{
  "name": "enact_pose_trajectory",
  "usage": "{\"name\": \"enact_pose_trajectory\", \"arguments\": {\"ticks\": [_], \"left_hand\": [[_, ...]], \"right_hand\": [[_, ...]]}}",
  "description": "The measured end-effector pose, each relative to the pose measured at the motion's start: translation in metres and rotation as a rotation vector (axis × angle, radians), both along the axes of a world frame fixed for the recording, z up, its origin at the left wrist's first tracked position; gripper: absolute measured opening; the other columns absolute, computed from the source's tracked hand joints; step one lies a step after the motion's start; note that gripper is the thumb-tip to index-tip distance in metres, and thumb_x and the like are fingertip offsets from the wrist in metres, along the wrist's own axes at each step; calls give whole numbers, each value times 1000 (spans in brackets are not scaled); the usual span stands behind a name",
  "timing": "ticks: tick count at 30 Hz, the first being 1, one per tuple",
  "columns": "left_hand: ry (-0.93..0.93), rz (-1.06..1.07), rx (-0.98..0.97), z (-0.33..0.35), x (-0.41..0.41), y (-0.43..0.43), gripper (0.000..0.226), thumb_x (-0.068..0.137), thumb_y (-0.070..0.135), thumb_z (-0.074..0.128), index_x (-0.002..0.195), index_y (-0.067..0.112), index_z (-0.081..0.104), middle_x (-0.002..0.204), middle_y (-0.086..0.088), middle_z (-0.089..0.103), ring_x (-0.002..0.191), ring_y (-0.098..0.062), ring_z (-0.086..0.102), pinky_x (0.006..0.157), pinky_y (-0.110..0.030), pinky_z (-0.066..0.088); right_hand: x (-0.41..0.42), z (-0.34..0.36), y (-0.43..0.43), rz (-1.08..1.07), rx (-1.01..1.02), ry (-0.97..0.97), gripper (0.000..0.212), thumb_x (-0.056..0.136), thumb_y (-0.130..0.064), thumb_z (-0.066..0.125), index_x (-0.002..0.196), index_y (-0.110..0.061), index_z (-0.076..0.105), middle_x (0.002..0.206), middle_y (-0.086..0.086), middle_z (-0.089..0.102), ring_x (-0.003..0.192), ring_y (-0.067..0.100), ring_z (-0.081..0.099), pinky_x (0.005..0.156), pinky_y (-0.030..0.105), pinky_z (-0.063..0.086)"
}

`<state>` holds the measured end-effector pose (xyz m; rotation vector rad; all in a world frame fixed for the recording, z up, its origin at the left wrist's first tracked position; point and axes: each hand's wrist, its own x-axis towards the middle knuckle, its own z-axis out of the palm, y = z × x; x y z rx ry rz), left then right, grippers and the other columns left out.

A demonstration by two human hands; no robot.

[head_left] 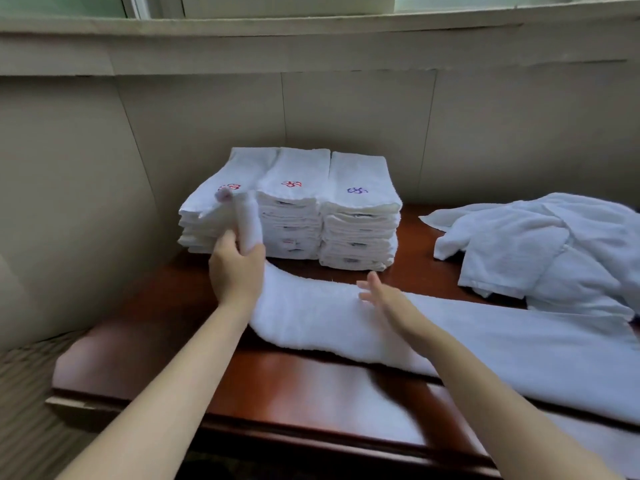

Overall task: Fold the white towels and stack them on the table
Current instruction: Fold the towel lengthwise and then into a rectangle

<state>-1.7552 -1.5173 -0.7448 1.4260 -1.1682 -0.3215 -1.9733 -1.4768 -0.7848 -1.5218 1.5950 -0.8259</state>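
Observation:
A long white towel (485,348), folded lengthwise into a strip, stretches across the dark red wooden table (277,386) from the centre to the right edge. My left hand (235,268) grips its left end and lifts that end up in front of the stacks. My right hand (384,299) lies flat on the strip's middle with straight fingers. Three stacks of folded white towels (294,209) with red and purple embroidered marks stand side by side at the back.
A heap of unfolded white towels (547,251) lies at the back right of the table. A beige wall (86,202) closes off the back and left. The table's front edge (242,431) runs below my forearms, with striped flooring at the lower left.

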Motion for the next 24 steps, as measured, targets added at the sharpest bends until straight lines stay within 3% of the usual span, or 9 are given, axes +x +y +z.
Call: {"name": "enact_pose_trajectory", "arguments": {"ticks": [2,4,6,8,11,15,18,21,24], "left_hand": [[-308,-214,-157,1,-34,14,12,79,9,61,89,15,65,87,-6,62,83,-32,58,68,-33,43],[-657,-514,-214,-6,-68,32,28,78,7,61,104,16,69,101,-8,63,95,-31,58,75,-35,48],[-1005,-807,-146,-20,-96,49,34,85,16,58,119,18,64,119,-6,59,115,-26,53,85,-42,49],[-1219,-948,-74,-29,-114,60,36,91,33,56,126,22,58,126,-2,55,123,-20,48,88,-40,47],[-1073,-955,-59,-27,-123,61,37,93,50,49,118,26,62,117,4,59,112,-15,53,85,-32,45],[-872,-692,-2,-19,-118,40,32,97,42,41,114,25,62,115,4,58,113,-16,51,89,-30,41],[-803,-536,305,-21,-113,21,46,94,43,47,134,21,46,133,-7,48,122,-27,45,97,-36,40],[-495,-659,662,-33,-116,15,73,85,48,59,144,15,32,139,-9,48,120,-27,51,97,-36,44],[-203,-834,750,-44,-128,18,78,72,44,76,134,10,43,122,-1,58,102,-18,59,83,-32,50]], "right_hand": [[-21,18,2,-175,62,-534,69,93,-67,17,125,-18,55,111,8,69,106,25,65,97,44,44],[-48,28,6,-222,128,-806,71,88,-73,27,117,-16,60,106,12,71,96,31,69,82,45,52],[-68,25,16,-242,160,-853,56,89,-56,50,109,-6,64,109,16,69,98,32,67,85,43,50],[-85,15,25,-333,132,-621,29,90,-19,58,100,7,65,102,18,65,88,29,64,82,38,47],[-102,13,34,-465,-7,-261,13,84,2,55,88,5,67,84,18,64,76,28,61,74,37,48],[-140,37,50,-634,-234,-96,12,80,-12,67,70,-6,64,68,4,62,66,21,59,67,34,48],[-192,50,77,-826,-338,42,24,76,-25,70,76,-2,62,72,3,60,70,20,56,65,35,45],[-226,33,101,-932,-243,195,23,81,-22,65,63,-10,56,66,6,55,70,25,52,60,33,38],[-231,7,104,-864,-61,274,40,86,-10,56,51,-15,37,53,3,35,59,21,36,48,30,23]]}}
